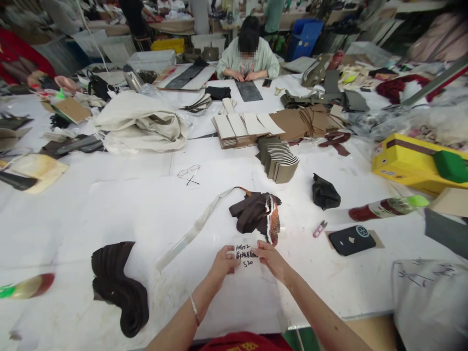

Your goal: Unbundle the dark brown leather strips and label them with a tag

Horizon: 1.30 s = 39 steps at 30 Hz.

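A small white paper slip (247,265) with black handwriting and numbers is stretched between my two hands. My left hand (224,263) pinches its left edge, and my right hand (271,259) pinches its upper right edge. Just beyond the slip lies a tangled bundle of dark brown strips (252,212) with an orange and white frayed edge. From that bundle a pale flat strip (199,224) runs toward the lower left. Left of my forearm, a stack of curved dark brown pieces (120,287) rests on the white table (175,307).
Right of my hands lie pink thread snips (320,229), a black phone (351,240) and a drink bottle (383,207). Further off are eyeglasses (188,171), stacked olive pieces (280,161), a cream cloth heap (141,122) and a yellow box (417,163). A co-worker (248,53) sits opposite.
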Tool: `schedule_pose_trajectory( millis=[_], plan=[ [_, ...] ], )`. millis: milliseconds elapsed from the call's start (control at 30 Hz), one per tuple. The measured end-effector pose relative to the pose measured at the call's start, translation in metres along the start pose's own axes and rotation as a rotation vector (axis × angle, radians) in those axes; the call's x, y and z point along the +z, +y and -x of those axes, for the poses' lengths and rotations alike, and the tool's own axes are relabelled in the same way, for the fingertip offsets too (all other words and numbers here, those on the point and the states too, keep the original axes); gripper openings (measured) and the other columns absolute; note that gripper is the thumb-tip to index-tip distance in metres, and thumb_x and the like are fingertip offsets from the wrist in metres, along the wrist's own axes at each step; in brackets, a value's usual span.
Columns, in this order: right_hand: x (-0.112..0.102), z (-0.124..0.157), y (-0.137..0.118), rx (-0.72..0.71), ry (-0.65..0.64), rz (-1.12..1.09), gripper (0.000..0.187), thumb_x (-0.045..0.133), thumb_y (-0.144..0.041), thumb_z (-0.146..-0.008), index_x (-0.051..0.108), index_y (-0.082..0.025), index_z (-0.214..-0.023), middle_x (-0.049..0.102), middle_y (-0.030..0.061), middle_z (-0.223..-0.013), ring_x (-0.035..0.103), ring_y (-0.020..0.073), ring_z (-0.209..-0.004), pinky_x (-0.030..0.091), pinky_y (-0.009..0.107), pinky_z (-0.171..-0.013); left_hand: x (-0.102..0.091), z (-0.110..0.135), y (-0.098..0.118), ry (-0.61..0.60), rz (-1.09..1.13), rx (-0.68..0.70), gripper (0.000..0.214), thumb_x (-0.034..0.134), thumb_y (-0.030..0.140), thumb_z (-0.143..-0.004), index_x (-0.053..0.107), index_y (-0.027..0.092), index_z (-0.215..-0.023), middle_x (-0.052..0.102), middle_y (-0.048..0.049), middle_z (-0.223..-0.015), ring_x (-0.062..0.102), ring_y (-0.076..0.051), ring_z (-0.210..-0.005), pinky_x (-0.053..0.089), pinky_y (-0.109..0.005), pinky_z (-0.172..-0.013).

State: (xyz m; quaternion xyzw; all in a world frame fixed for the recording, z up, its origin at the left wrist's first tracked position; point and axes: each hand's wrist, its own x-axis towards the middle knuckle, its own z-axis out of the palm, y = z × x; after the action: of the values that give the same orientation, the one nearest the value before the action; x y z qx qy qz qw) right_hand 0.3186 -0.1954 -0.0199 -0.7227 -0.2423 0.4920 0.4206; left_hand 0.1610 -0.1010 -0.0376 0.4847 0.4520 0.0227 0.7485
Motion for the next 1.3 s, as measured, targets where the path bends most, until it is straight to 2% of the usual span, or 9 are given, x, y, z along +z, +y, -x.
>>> schedule_pose_trajectory(
  millis=[100, 200, 300, 467, 633, 767, 900, 1133, 1300],
  plan=[
    [0.018, 0.02, -0.01, -0.016, -0.022, -0.08, 0.043, 0.057, -0.062, -0.07, 0.048, -0.02, -0.076, 0.057, -0.0016, -0.066, 0.054, 0.0132, -0.062, 0.044, 0.026, -0.058, -0.013, 0.023, 0.011, -0.105, 0.104, -0.006, 0.055, 0.075, 0.036, -0.053, 0.057, 0.016, -0.1, 0.066, -0.003, -0.079, 0.063, -0.016, -0.068, 0.048, -0.028, -0.061],
    [0.039, 0.037, -0.019, -0.023, -0.035, -0.202, 0.045, 0.063, -0.061, -0.065, 0.047, -0.021, -0.076, 0.055, -0.0036, -0.065, 0.049, 0.0111, -0.057, 0.04, 0.024, -0.054, -0.022, 0.041, 0.02, -0.182, 0.16, 0.012, 0.054, 0.075, 0.045, -0.057, 0.061, 0.014, -0.099, 0.069, -0.0064, -0.083, 0.064, -0.018, -0.07, 0.049, -0.029, -0.062],
    [0.058, 0.048, -0.023, -0.036, -0.014, -0.225, 0.042, 0.066, -0.057, -0.064, 0.046, -0.021, -0.074, 0.051, -0.0055, -0.061, 0.043, 0.0093, -0.054, 0.034, 0.022, -0.051, -0.028, 0.05, 0.025, -0.167, 0.194, 0.068, 0.053, 0.074, 0.05, -0.057, 0.064, 0.013, -0.094, 0.069, -0.0064, -0.074, 0.063, -0.018, -0.065, 0.049, -0.03, -0.059],
    [0.077, 0.059, -0.021, -0.108, 0.112, -0.147, 0.037, 0.063, -0.054, -0.069, 0.046, -0.021, -0.072, 0.045, -0.0062, -0.058, 0.038, 0.0093, -0.053, 0.03, 0.023, -0.049, -0.036, 0.052, 0.021, -0.107, 0.217, 0.168, 0.047, 0.079, 0.047, -0.048, 0.065, 0.011, -0.075, 0.067, -0.0041, -0.062, 0.06, -0.017, -0.058, 0.045, -0.027, -0.056],
    [0.089, 0.071, -0.023, -0.113, 0.161, -0.186, 0.038, 0.061, -0.057, -0.07, 0.051, -0.021, -0.077, 0.053, -0.0037, -0.063, 0.047, 0.0118, -0.057, 0.035, 0.024, -0.051, -0.042, 0.054, 0.016, -0.122, 0.185, 0.194, 0.048, 0.073, 0.052, -0.055, 0.067, 0.011, -0.078, 0.065, -0.0028, -0.058, 0.057, -0.016, -0.053, 0.042, -0.025, -0.05],
    [0.096, 0.074, -0.028, -0.093, 0.145, -0.295, 0.045, 0.07, -0.057, -0.062, 0.057, -0.02, -0.083, 0.063, 0.0002, -0.072, 0.057, 0.0168, -0.066, 0.044, 0.029, -0.061, -0.045, 0.057, 0.022, -0.136, 0.159, 0.186, 0.052, 0.069, 0.058, -0.058, 0.066, 0.011, -0.08, 0.064, -0.0021, -0.058, 0.056, -0.015, -0.052, 0.042, -0.025, -0.049],
    [0.097, 0.069, -0.033, -0.066, 0.179, -0.296, 0.044, 0.071, -0.055, -0.06, 0.057, -0.018, -0.077, 0.064, 0.0012, -0.067, 0.056, 0.0167, -0.061, 0.044, 0.031, -0.061, -0.046, 0.058, 0.032, -0.131, 0.177, 0.18, 0.053, 0.063, 0.061, -0.064, 0.065, 0.012, -0.084, 0.066, -0.003, -0.063, 0.057, -0.014, -0.054, 0.045, -0.026, -0.053],
    [0.081, 0.06, -0.04, -0.176, 0.263, -0.09, 0.034, 0.068, -0.05, -0.06, 0.058, -0.018, -0.069, 0.062, 0.0012, -0.066, 0.054, 0.0182, -0.066, 0.043, 0.03, -0.061, -0.036, 0.049, 0.044, -0.074, 0.218, 0.118, 0.054, 0.07, 0.061, -0.058, 0.065, 0.014, -0.085, 0.065, -0.0009, -0.062, 0.058, -0.014, -0.055, 0.046, -0.025, -0.051],
    [0.048, 0.034, -0.042, -0.176, 0.268, 0.04, 0.022, 0.066, -0.039, -0.06, 0.057, -0.021, -0.067, 0.057, -0.002, -0.064, 0.052, 0.0162, -0.07, 0.04, 0.026, -0.06, -0.01, 0.02, 0.061, -0.206, 0.219, 0.248, 0.052, 0.075, 0.059, -0.055, 0.068, 0.015, -0.083, 0.071, -0.0054, -0.07, 0.066, -0.025, -0.077, 0.054, -0.035, -0.072]
  ],
)
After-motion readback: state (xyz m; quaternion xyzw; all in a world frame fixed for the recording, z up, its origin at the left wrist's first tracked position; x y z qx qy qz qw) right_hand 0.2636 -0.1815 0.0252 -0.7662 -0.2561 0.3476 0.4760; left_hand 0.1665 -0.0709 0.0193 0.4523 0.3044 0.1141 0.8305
